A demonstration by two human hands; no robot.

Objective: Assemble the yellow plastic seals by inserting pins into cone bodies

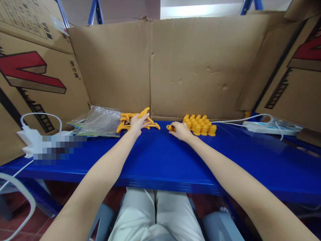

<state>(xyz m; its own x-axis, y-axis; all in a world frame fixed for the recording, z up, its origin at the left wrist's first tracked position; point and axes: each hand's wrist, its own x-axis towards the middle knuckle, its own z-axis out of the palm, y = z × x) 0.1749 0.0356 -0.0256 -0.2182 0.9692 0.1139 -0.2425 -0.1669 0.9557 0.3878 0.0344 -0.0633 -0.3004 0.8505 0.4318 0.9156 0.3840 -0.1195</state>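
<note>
My left hand (pixel 137 123) is closed on a yellow-orange plastic piece with a pointed, handle-like end (pixel 144 113), raised over a pile of similar branching orange pieces (pixel 123 126). Dark bits show among the pile, too small to make out. My right hand (pixel 182 131) grips a small orange cup-shaped piece (pixel 171 128), tipped on its side with its round end facing left. Just right of that hand stand several orange flanged cup-shaped pieces (pixel 204 128) in close rows. The fingers partly hide both held pieces.
Clear plastic bags (pixel 100 118) lie left of the pile. A white power strip (pixel 271 128) with cables sits at the right, and a white plug adapter (pixel 31 137) at the left. Cardboard walls (pixel 200 67) enclose the back and sides of the blue table (pixel 160 160).
</note>
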